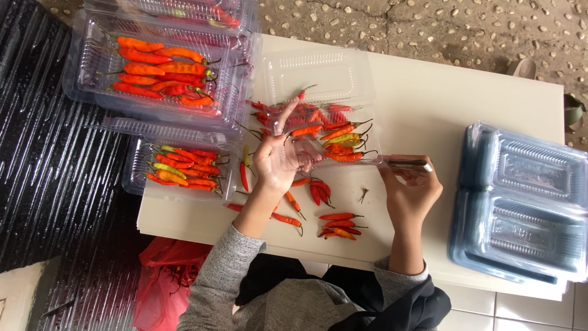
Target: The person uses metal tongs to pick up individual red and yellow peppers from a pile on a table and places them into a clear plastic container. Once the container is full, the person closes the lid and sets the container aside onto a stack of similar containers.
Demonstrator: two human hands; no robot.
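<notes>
A clear plastic clamshell box (318,79) lies open on the white table (441,104), its lower half holding red, orange and green chili peppers (340,138). My left hand (277,158) presses on the box's near left corner, index finger stretched up over the peppers. My right hand (411,187) grips a metal stapler (407,164) at the box's right edge. Loose chilies (338,224) lie on the table between my arms.
Several filled clamshell boxes of chilies (162,73) are stacked at the table's left end, one more (180,168) in front. A stack of empty clear boxes (527,202) sits at the right. A red plastic bag (162,276) lies below the table.
</notes>
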